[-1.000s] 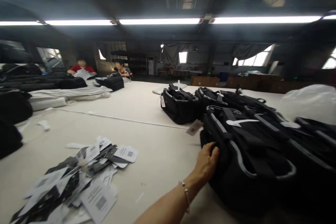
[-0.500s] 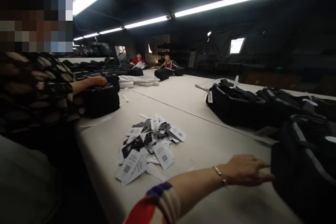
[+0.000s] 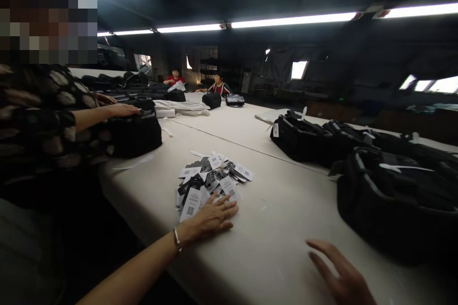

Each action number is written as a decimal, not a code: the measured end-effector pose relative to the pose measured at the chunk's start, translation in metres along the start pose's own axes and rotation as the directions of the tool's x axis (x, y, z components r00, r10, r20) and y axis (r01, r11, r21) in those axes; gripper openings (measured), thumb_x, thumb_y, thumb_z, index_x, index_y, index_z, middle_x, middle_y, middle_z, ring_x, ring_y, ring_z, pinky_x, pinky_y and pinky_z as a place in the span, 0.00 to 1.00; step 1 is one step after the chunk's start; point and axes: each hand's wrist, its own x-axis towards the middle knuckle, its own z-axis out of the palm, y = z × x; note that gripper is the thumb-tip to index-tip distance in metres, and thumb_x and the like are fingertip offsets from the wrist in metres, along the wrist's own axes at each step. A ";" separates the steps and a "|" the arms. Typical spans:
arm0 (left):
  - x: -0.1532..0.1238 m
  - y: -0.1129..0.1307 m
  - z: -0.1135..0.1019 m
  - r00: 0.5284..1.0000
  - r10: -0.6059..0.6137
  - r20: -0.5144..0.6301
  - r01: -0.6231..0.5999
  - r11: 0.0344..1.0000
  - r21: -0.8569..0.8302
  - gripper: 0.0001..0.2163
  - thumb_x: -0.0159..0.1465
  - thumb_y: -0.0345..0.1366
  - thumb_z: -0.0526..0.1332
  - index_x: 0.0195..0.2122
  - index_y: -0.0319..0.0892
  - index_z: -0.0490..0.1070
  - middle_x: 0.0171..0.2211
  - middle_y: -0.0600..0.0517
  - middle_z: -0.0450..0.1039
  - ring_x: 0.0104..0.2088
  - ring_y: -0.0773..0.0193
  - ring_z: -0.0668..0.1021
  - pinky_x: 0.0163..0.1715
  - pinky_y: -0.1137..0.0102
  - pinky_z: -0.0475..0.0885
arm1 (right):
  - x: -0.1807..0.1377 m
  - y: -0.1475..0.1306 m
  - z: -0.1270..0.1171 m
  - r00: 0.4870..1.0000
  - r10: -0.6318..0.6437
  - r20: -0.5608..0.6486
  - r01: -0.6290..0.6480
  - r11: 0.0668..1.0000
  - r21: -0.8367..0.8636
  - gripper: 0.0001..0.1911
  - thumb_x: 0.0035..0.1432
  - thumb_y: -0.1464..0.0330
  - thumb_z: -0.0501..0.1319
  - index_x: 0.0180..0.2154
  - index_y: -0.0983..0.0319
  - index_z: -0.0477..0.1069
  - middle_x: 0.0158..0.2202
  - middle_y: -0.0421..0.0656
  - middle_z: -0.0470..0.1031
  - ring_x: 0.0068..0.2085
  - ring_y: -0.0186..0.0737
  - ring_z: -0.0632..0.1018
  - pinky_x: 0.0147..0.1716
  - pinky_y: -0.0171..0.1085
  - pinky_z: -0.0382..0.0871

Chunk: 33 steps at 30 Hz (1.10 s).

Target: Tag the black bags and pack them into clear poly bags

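A loose heap of black and white hang tags (image 3: 195, 195), some printed with square codes, lies on the pale table (image 3: 272, 228). My left hand (image 3: 211, 214), with a bracelet at the wrist, rests palm down on the near right side of the heap, fingers spread. Over the table at the lower right is my right hand (image 3: 339, 271), thumb and forefinger apart and nothing between them; its other fingers are partly hidden. Beyond it stands a black bag (image 3: 386, 209) with grey trim and a white strip on top.
More black bags (image 3: 300, 138) line the right side, one with a white tag. At left a co-worker's hand (image 3: 123, 109) rests on another black bag (image 3: 139, 136). White sheets (image 3: 186, 107) lie farther back, and two people sit at the far end.
My left hand has left the black bag on the right and come down on the tags. My right hand has come into view at the lower right.
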 end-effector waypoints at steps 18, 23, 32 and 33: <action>0.069 -0.076 -0.036 0.731 -0.467 -0.498 0.291 0.873 -0.391 0.15 0.60 0.33 0.60 0.48 0.42 0.74 0.49 0.43 0.77 0.56 0.50 0.74 0.60 0.52 0.62 | 0.185 -0.114 0.206 0.829 0.272 0.488 -0.323 0.946 0.021 0.09 0.49 0.73 0.66 0.35 0.58 0.79 0.37 0.42 0.80 0.41 0.43 0.78 0.41 0.36 0.67; 0.081 -0.088 -0.036 0.810 -0.493 -0.316 0.253 0.781 -0.571 0.16 0.64 0.47 0.55 0.28 0.42 0.75 0.26 0.50 0.78 0.30 0.59 0.77 0.38 0.65 0.71 | 0.192 -0.091 0.186 0.722 0.341 0.601 -0.536 0.826 0.175 0.12 0.46 0.73 0.66 0.37 0.62 0.80 0.28 0.39 0.77 0.31 0.38 0.76 0.31 0.33 0.65; 0.065 -0.093 -0.042 0.835 -0.485 -0.260 0.149 0.654 -0.742 0.20 0.62 0.52 0.56 0.31 0.40 0.75 0.29 0.51 0.76 0.32 0.61 0.74 0.38 0.68 0.69 | 0.214 -0.088 0.154 0.548 0.127 0.827 -0.770 0.465 0.438 0.22 0.40 0.60 0.70 0.38 0.63 0.73 0.31 0.41 0.77 0.34 0.37 0.77 0.34 0.34 0.68; 0.066 -0.091 -0.042 0.834 -0.479 -0.273 0.135 0.657 -0.741 0.19 0.62 0.52 0.56 0.31 0.40 0.75 0.30 0.51 0.76 0.33 0.61 0.74 0.39 0.68 0.68 | 0.218 -0.090 0.157 0.546 0.120 0.829 -0.777 0.443 0.447 0.22 0.41 0.59 0.69 0.38 0.62 0.72 0.30 0.39 0.76 0.33 0.36 0.76 0.33 0.34 0.68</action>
